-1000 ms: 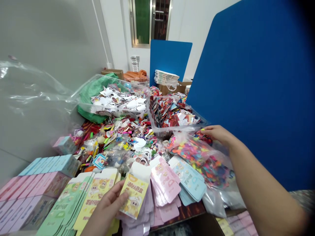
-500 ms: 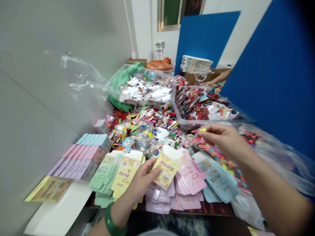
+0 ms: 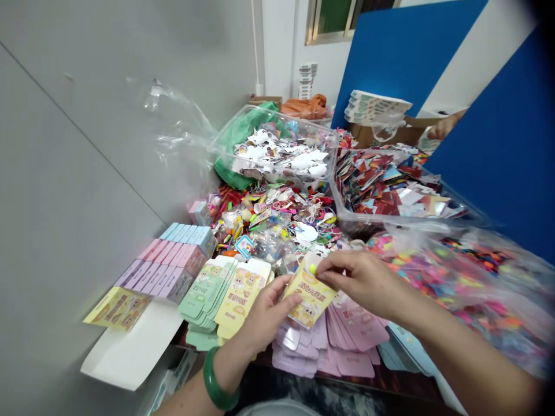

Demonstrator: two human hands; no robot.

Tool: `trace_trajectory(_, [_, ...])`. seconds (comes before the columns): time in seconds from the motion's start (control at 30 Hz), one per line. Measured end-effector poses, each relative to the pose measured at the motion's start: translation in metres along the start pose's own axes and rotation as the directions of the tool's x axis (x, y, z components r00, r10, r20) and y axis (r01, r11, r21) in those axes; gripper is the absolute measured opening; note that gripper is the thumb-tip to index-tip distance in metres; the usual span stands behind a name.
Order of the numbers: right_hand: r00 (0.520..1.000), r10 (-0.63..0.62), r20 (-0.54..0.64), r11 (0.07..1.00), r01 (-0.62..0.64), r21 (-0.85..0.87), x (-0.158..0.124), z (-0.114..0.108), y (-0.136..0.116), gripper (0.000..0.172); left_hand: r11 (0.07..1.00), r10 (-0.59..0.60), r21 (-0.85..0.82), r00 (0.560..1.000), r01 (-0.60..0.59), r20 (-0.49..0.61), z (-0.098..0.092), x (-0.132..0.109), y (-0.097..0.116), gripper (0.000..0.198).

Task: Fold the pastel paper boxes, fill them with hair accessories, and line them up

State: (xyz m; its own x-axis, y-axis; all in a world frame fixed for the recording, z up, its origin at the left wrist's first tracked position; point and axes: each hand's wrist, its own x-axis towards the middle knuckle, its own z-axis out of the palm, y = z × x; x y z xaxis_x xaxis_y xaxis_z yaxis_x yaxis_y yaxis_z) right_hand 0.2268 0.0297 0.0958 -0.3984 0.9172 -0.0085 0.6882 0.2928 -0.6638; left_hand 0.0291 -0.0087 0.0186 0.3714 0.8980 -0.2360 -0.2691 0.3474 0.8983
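**Entry: both hands on one yellow carton, near edge of table**

Observed from beside the bench. The left hand [image 3: 264, 315], a green bangle [image 3: 215, 384] on its wrist, had thumb and fingers closed on the lower left side of a flat yellow carton [image 3: 310, 297], holding it tilted above the table edge [image 3: 347, 384]. The right hand [image 3: 359, 280] came in from three o'clock, thumb and forefinger pressed together on the carton's top flap. A small yellow-green spot [image 3: 313, 268] showed at that fingertip; bead or painted nail, I could not tell.

Surroundings, clock positions taken from the carton:
- Five o'clock, directly beneath: fan of pink cartons [image 3: 355, 329].
- Nine o'clock: stacks of green cartons [image 3: 208, 286] and yellow ones [image 3: 240, 294]; beyond them, a row of made-up boxes [image 3: 173, 260].
- Twelve o'clock: heap of small trinkets [image 3: 277, 219], then a clear tub of white stickers [image 3: 286, 159].
- One o'clock: clear tub of red cards [image 3: 390, 190].
- Three o'clock: bag of coloured pieces [image 3: 455, 277].
- Far at one o'clock, another person's hand [image 3: 446, 124] beside the blue board [image 3: 498, 144].

Judgement on technique: the carton is thin card, so a light squeeze at the side creases by the left hand should bow it open without denting the printed face. The right hand would do best lifting the flap by its edge only. Holding the carton clear of the pink fan below seems wise, since the loose stacks look easy to disturb.
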Motion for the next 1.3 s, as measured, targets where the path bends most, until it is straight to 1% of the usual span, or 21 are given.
trace_trajectory(0.07, [1.000,0.002,0.027,0.999,-0.001,-0.039,0.002,0.000,-0.003,0.019,1.000,0.009,0.014,1.000,-0.009,-0.006,-0.001,0.000,-0.002,0.048])
trace_trajectory(0.2, [0.996,0.077,-0.054,0.982,-0.085,-0.169,0.004,0.000,-0.006,0.016,0.995,0.080,0.064,0.996,-0.078,-0.043,-0.002,0.002,-0.004,0.041])
trace_trajectory(0.27, [0.995,0.084,-0.058,0.969,-0.095,-0.227,0.005,0.001,-0.005,0.016,0.991,0.107,0.092,0.992,-0.101,-0.065,-0.003,0.002,-0.004,0.039])
trace_trajectory(0.33, [0.996,0.082,-0.017,0.966,-0.084,-0.243,0.006,0.001,-0.004,0.017,0.994,0.085,0.080,0.995,-0.081,-0.050,-0.004,0.001,-0.002,0.041])
trace_trajectory(0.43, [0.994,0.088,0.057,0.971,-0.073,-0.228,0.008,-0.001,-0.004,0.018,1.000,0.010,0.003,1.000,-0.010,0.024,-0.008,-0.001,0.001,0.047])
trace_trajectory(0.5, [0.997,0.064,0.030,0.976,-0.056,-0.212,0.011,-0.003,-0.003,0.014,0.999,-0.012,-0.033,0.998,0.014,0.056,-0.011,-0.003,0.004,0.050])
trace_trajectory(0.53, [0.998,0.058,-0.010,0.978,-0.059,-0.198,0.012,-0.003,-0.003,0.019,0.999,-0.011,-0.039,0.998,0.014,0.060,-0.013,-0.003,0.005,0.049])
trace_trajectory(0.6, [0.995,0.091,-0.043,0.986,-0.096,-0.134,0.014,0.000,-0.002,0.038,1.000,-0.002,-0.031,0.998,0.004,0.067,-0.015,-0.004,0.005,0.046])
trace_trajectory(0.63, [0.993,0.121,-0.008,0.988,-0.122,-0.092,0.015,0.002,-0.001,0.040,1.000,0.003,-0.021,0.998,-0.002,0.071,-0.015,-0.005,0.005,0.044])
trace_trajectory(0.7, [0.980,0.158,0.121,0.987,-0.154,-0.046,0.017,0.008,-0.002,0.026,1.000,-0.006,-0.003,0.996,0.006,0.085,-0.015,-0.005,0.005,0.043])
trace_trajectory(0.77, [0.969,0.143,0.200,0.990,-0.138,-0.040,0.018,0.012,-0.003,0.010,0.999,-0.046,0.023,0.994,0.044,0.099,-0.014,-0.005,0.005,0.046])
trace_trajectory(0.83, [0.962,0.094,0.256,0.993,-0.110,0.048,0.021,0.010,-0.002,0.003,0.995,-0.076,0.064,0.992,0.070,0.096,-0.013,-0.005,0.005,0.047])
trace_trajectory(0.9, [0.950,0.041,0.309,0.969,-0.113,0.219,0.029,0.003,0.003,0.014,0.993,-0.077,0.095,0.994,0.070,0.074,-0.012,-0.005,0.006,0.045])
trace_trajectory(0.93, [0.954,0.037,0.298,0.957,-0.120,0.265,0.035,-0.001,0.008,0.022,0.993,-0.075,0.098,0.995,0.068,0.065,-0.012,-0.005,0.006,0.044])
trace_trajectory(0.97, [0.968,0.063,0.245,0.964,-0.123,0.237,0.042,-0.005,0.014,0.029,0.993,-0.078,0.090,0.995,0.072,0.064,-0.012,-0.005,0.006,0.044])
trace_trajectory(1.03, [0.989,0.143,0.044,0.990,-0.143,0.010,0.060,-0.009,0.027,0.031,0.994,-0.095,0.055,0.992,0.091,0.082,-0.011,-0.005,0.005,0.044])
trace_trajectory(1.07, [0.986,0.157,-0.054,0.979,-0.163,-0.123,0.071,-0.007,0.034,0.029,0.994,-0.104,0.038,0.990,0.100,0.096,-0.011,-0.005,0.003,0.044])
trace_trajectory(1.1, [0.981,0.154,-0.118,0.957,-0.178,-0.229,0.081,-0.003,0.041,0.027,0.994,-0.110,0.024,0.988,0.108,0.106,-0.011,-0.005,0.002,0.044])
trace_trajectory(1.13, [0.979,0.143,-0.145,0.938,-0.181,-0.296,0.092,0.004,0.046,0.024,0.994,-0.111,0.013,0.988,0.111,0.110,-0.011,-0.005,0.000,0.044])
trace_trajectory(1.2, [0.985,0.113,-0.132,0.926,-0.152,-0.346,0.110,0.022,0.055,0.023,0.995,-0.104,0.006,0.989,0.104,0.105,-0.010,-0.004,-0.003,0.043])
trace_trajectory(1.3, [0.991,0.075,-0.113,0.909,-0.114,-0.400,0.130,0.049,0.062,0.036,0.996,-0.089,-0.009,0.991,0.091,0.102,-0.010,-0.004,-0.006,0.046])
